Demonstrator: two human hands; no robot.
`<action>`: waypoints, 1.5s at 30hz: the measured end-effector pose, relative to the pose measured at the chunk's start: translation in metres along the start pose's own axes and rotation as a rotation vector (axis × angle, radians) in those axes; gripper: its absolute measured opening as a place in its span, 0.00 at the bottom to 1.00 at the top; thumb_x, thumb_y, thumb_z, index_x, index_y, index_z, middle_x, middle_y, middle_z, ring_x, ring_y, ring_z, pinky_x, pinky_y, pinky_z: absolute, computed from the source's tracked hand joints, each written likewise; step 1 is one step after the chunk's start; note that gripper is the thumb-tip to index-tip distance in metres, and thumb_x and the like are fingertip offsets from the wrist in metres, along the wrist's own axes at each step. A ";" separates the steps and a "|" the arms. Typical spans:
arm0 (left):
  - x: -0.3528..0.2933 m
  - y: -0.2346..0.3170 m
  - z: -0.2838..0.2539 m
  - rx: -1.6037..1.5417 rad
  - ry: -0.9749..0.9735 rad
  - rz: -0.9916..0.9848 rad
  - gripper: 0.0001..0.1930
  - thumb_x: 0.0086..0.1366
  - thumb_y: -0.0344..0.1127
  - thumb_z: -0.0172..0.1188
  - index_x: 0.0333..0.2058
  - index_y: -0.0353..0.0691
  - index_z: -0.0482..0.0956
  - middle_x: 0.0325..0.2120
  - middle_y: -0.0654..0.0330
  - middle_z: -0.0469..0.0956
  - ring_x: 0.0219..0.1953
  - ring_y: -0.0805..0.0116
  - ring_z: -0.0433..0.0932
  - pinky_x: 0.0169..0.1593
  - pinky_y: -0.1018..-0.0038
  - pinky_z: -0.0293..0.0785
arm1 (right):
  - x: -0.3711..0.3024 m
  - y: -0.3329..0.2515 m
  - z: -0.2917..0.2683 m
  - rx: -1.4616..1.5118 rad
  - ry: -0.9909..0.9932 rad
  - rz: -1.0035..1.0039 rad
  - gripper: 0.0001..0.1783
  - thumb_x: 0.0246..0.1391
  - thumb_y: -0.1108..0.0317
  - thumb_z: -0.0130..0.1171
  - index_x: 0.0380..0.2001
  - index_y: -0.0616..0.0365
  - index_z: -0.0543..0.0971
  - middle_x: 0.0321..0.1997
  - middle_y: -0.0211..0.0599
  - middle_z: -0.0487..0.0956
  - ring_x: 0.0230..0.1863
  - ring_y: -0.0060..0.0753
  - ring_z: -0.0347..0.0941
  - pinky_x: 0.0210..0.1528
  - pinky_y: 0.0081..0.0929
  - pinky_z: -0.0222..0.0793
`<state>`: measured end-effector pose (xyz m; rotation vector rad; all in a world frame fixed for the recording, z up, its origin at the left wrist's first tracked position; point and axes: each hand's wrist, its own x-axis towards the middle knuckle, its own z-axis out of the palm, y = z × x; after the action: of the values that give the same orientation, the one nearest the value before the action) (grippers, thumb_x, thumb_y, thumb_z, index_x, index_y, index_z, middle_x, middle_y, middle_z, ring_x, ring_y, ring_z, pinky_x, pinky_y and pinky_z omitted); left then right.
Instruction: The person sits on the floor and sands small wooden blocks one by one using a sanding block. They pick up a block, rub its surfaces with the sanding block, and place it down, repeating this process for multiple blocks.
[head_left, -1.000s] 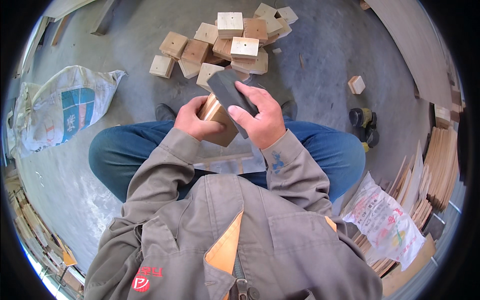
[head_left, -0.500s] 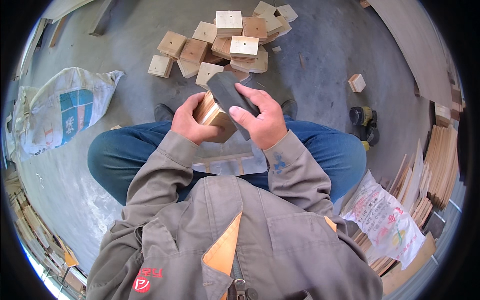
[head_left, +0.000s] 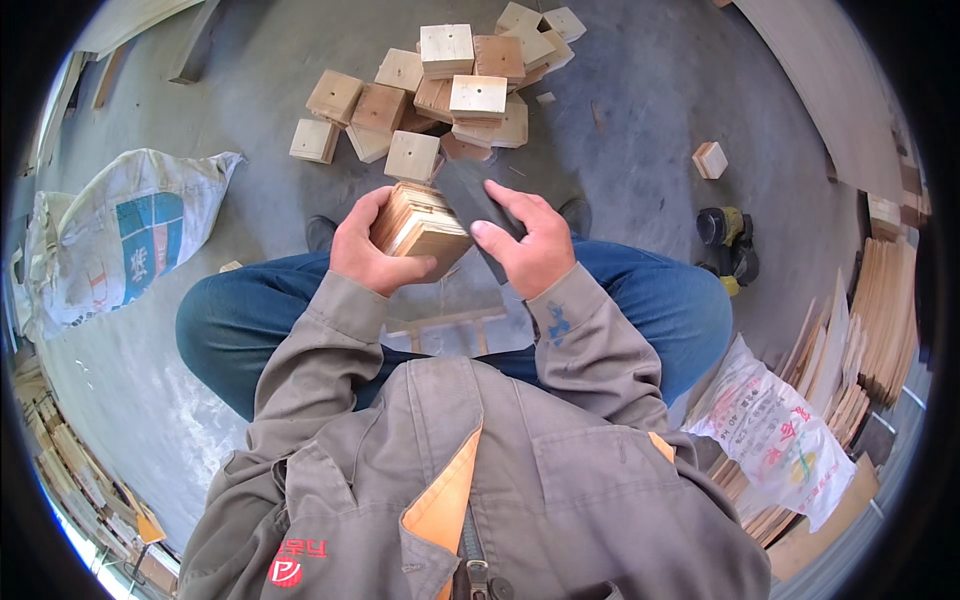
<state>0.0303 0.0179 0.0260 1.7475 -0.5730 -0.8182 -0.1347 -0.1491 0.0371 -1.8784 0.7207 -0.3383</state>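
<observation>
A crumpled white sack with a blue panel [head_left: 128, 225] lies on the grey floor [head_left: 640, 110] to my left; to my right rest a yellow-and-black tool [head_left: 728, 238], stacked wooden strips [head_left: 886, 325] and a white printed sack [head_left: 768, 430].

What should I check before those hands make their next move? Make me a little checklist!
1. Left hand gripping the wooden block: ok.
2. Right hand gripping the dark grey slab: ok.
3. Both hands protected: not ok, they're bare.
4. Slab touching the block: cannot tell from this angle.
5. Pile of wooden blocks resting on the floor: ok.
6. Yellow-and-black tool switched off: cannot tell.
</observation>
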 end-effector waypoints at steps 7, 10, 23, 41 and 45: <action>-0.004 -0.001 0.004 0.147 -0.019 0.021 0.45 0.38 0.33 0.80 0.59 0.29 0.72 0.49 0.52 0.81 0.51 0.64 0.81 0.58 0.69 0.77 | 0.000 -0.018 0.008 0.026 -0.007 -0.171 0.31 0.54 0.59 0.70 0.60 0.62 0.80 0.55 0.57 0.81 0.58 0.51 0.77 0.63 0.40 0.72; 0.000 0.001 0.000 -0.060 -0.010 -0.011 0.45 0.38 0.32 0.79 0.59 0.30 0.72 0.49 0.52 0.81 0.51 0.64 0.81 0.57 0.69 0.77 | -0.004 0.004 0.001 0.011 0.003 0.060 0.32 0.54 0.59 0.69 0.60 0.63 0.79 0.55 0.57 0.81 0.59 0.51 0.77 0.63 0.40 0.71; 0.002 0.005 -0.002 -0.166 -0.015 -0.058 0.46 0.38 0.33 0.80 0.60 0.30 0.72 0.50 0.52 0.81 0.52 0.63 0.81 0.58 0.69 0.76 | -0.009 0.001 -0.001 -0.007 0.055 -0.005 0.32 0.53 0.59 0.69 0.59 0.63 0.80 0.55 0.57 0.80 0.57 0.53 0.77 0.62 0.41 0.72; 0.000 -0.003 0.001 -0.027 -0.065 -0.054 0.48 0.36 0.34 0.81 0.60 0.29 0.71 0.49 0.54 0.81 0.51 0.64 0.81 0.58 0.70 0.76 | -0.001 -0.017 0.012 -0.001 0.054 -0.196 0.31 0.53 0.60 0.69 0.59 0.61 0.80 0.54 0.56 0.80 0.55 0.53 0.77 0.61 0.41 0.72; 0.001 0.006 0.001 -0.181 -0.071 -0.082 0.47 0.37 0.31 0.80 0.60 0.29 0.71 0.49 0.53 0.80 0.52 0.64 0.81 0.59 0.69 0.76 | -0.011 0.003 -0.002 -0.008 0.074 -0.087 0.31 0.52 0.60 0.69 0.58 0.63 0.80 0.54 0.56 0.80 0.55 0.54 0.77 0.61 0.41 0.72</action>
<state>0.0298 0.0149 0.0313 1.5896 -0.4616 -0.9628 -0.1453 -0.1448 0.0360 -1.9171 0.6926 -0.4628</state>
